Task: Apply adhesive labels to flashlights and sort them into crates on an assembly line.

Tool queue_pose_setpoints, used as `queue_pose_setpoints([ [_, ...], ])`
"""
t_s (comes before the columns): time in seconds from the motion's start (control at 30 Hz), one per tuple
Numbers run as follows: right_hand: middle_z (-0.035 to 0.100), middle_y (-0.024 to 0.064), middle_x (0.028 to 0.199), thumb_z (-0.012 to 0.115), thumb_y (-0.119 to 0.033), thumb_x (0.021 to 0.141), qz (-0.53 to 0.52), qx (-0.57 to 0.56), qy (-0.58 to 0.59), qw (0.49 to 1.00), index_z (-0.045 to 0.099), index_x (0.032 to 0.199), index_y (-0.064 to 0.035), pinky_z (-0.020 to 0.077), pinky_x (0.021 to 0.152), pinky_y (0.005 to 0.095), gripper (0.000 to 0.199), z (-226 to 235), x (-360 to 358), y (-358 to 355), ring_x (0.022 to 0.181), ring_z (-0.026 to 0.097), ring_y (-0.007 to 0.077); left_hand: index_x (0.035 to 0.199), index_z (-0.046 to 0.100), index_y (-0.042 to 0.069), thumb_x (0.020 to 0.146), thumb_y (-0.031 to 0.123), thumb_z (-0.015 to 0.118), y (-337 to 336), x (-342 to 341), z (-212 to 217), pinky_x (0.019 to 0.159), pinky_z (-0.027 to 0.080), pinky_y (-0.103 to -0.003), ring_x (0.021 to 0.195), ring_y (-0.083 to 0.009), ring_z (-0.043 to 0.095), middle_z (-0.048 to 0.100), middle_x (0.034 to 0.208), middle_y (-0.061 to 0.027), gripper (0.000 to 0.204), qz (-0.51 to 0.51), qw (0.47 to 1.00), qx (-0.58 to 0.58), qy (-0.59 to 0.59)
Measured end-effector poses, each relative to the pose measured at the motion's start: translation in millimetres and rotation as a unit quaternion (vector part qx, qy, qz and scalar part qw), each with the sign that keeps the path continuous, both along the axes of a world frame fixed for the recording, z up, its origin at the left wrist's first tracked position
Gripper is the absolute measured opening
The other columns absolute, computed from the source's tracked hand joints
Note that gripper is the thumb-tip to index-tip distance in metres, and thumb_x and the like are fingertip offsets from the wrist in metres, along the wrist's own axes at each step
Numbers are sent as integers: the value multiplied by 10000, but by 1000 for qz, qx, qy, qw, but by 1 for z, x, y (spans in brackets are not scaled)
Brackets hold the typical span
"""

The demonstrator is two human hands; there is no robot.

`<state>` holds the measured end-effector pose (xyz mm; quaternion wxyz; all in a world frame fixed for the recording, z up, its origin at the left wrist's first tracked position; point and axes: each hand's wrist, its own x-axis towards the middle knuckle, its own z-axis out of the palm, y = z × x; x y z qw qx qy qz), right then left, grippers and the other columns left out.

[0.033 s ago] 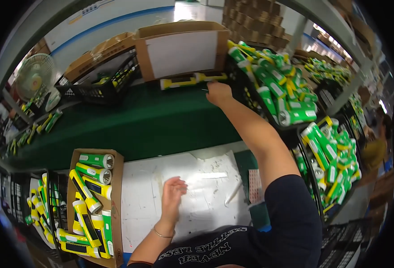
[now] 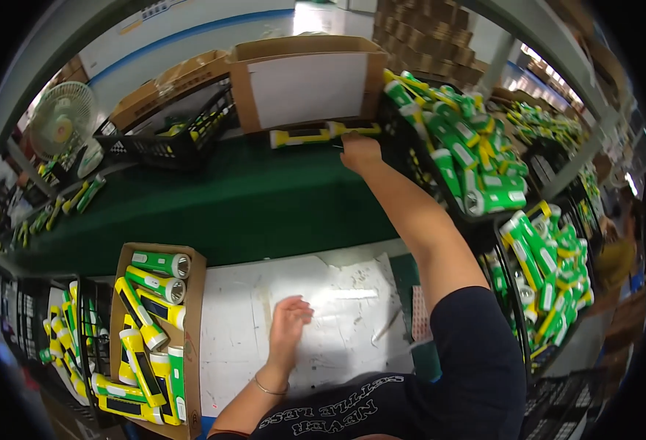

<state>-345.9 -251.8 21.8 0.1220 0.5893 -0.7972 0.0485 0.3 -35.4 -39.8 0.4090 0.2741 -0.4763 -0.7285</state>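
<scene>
The left hand (image 2: 290, 320) is hovering half-curled, empty, over the white tabletop (image 2: 235, 323); the right hand (image 2: 360, 151), grip unclear, is reaching a yellow flashlight (image 2: 367, 128) before the carton (image 2: 373, 81); outlined lettering (image 2: 360, 420) is crossing the shirt (image 2: 477, 334)

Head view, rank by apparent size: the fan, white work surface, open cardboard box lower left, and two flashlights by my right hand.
White work surface
Open cardboard box
Fan
Two flashlights: your right hand partly covers one, so they're unranked.
</scene>
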Motion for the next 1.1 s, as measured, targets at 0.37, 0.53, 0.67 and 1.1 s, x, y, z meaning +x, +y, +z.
queue_pose_setpoints([
  [0.37,391,211,1333,672,-326,708,-22,207,-47,977,440,1289,-248,473,864,411,630,-18,-23,-124,1140,489,315,1221,358,7,857,337,527,-10,7,9,887,376,-339,981,-191,489,476,1098,-93,520,-74,996,40,23],
  [0.53,449,161,1212,700,-422,631,1,255,36,966,554,1169,-205,473,842,408,598,14,19,-90,1085,511,285,1224,349,9,877,321,501,-12,10,5,879,379,-328,969,-180,491,485,1073,-85,490,-61,998,23,19],
  [0.67,470,137,1153,656,-493,660,19,247,78,966,524,1196,-215,479,802,399,619,15,11,-65,1040,534,287,1244,343,-12,879,238,500,-9,10,0,870,390,-311,986,-177,502,489,1104,-101,469,-78,996,15,40],
  [1.1,555,165,1020,514,-132,836,115,191,24,975,457,1200,-172,483,750,431,371,-7,-25,-22,918,593,320,1236,355,-7,877,223,489,-7,9,6,861,386,-275,952,-148,500,491,1076,-93,446,-93,994,51,39],
])
